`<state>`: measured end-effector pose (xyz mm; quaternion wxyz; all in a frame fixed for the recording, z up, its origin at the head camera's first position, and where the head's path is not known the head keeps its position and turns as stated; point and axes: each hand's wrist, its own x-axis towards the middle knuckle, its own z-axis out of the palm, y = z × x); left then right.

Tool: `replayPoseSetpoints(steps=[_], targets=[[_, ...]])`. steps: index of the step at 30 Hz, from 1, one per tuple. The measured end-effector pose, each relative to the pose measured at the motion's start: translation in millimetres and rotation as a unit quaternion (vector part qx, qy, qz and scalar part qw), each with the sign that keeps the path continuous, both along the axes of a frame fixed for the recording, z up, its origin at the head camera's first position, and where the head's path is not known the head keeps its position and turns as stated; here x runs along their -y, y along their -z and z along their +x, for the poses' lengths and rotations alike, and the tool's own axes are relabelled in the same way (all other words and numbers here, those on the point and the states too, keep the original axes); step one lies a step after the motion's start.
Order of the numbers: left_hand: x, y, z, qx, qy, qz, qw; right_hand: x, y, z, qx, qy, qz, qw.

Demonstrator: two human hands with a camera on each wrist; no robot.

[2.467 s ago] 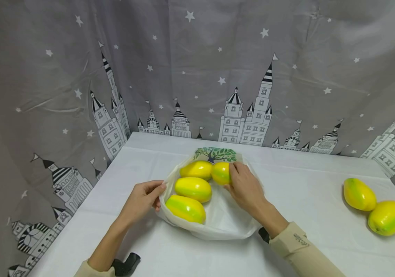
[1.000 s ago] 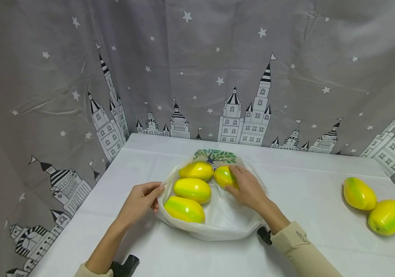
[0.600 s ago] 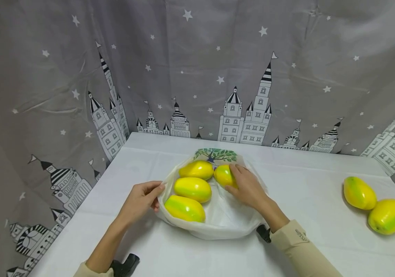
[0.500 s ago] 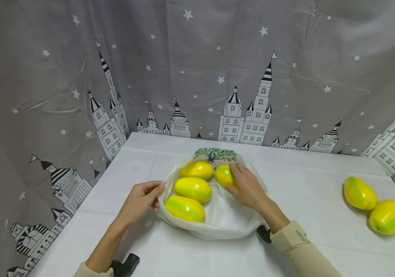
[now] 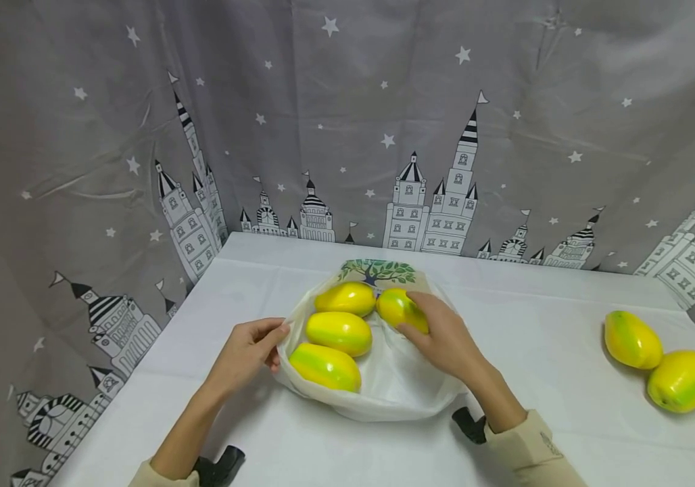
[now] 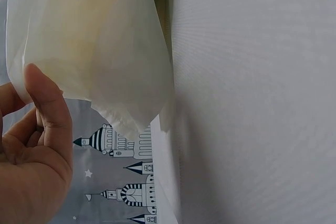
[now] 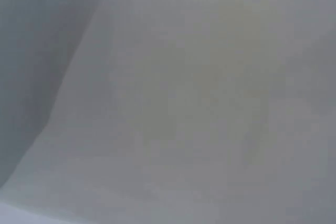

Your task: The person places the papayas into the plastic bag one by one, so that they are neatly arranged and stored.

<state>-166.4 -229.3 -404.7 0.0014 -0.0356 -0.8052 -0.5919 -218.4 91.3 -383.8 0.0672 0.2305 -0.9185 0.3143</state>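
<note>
While the left hand (image 5: 249,355) pinches the thin white plastic bag (image 5: 405,382) by its edge, seemingly to keep the mouth spread, the right hand (image 5: 445,338) brackets a glossy yellow-green oval fruit (image 5: 395,308) inside, perhaps steadying it; whether its fingers grip, I cannot tell.

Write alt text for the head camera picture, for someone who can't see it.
A person's left hand pinches the edge of an open white bag holding four yellow-green fruits, while the right hand is at the rightmost fruit. Two more fruits lie on the white table to the right; a gray curtain printed with castles and stars hangs behind.
</note>
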Motion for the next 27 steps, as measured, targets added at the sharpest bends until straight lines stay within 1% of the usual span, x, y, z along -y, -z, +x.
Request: replayPoseSetpoints(steps=[6,10,13,20,24,27], targets=[[0,0.4,-0.2,0.000,-0.002,-0.006,1.0000,-8,-9.5,13.2,-0.002,0.003,-0.032,0.999],[-1,0.1,0.0,0.000,0.000,-0.006,1.0000,-18,-14.4,19.1,-0.016,0.007,-0.042,0.999],[-1,-0.3,0.0,0.000,0.001,-0.007,1.0000,-27,-15.5,22.0,-0.028,0.018,-0.047,0.998],[0,-0.8,0.3,0.000,0.000,-0.005,1.0000,-48,-12.9,26.4,-0.085,0.036,-0.067,0.993],[0,-0.6,0.1,0.001,-0.001,-0.003,1.0000,-60,-11.8,28.7,-0.120,0.051,-0.076,0.989],[-1,-1.0,-0.4,0.003,0.000,-0.003,1.0000,-69,-10.9,31.2,-0.138,0.066,-0.088,0.984]])
